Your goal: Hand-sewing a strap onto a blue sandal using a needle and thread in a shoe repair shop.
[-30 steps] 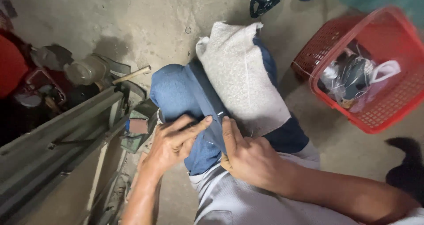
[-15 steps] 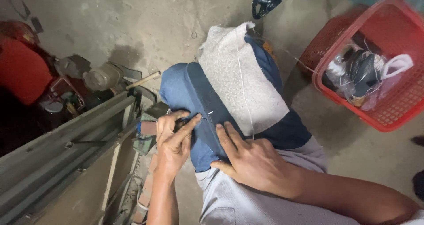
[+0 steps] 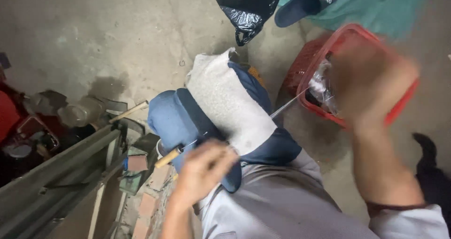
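Observation:
A blue shoe with a grey sole lies sole-up on my lap. My left hand rests on the shoe's near side and grips a thin awl with a wooden handle; its metal tip points into the seam. My right hand is raised to the right, blurred by motion, in front of a red basket. A thin taut thread runs from the shoe's right edge up toward that hand.
The red plastic basket holding plastic bags stands on the concrete floor at right. A black plastic bag and a dark slipper lie at the top. Grey metal rails, bricks and clutter fill the left.
My right hand has left the shoe and swung up and right, drawing the thread out. My left hand has shifted lower on the shoe, now showing the awl handle.

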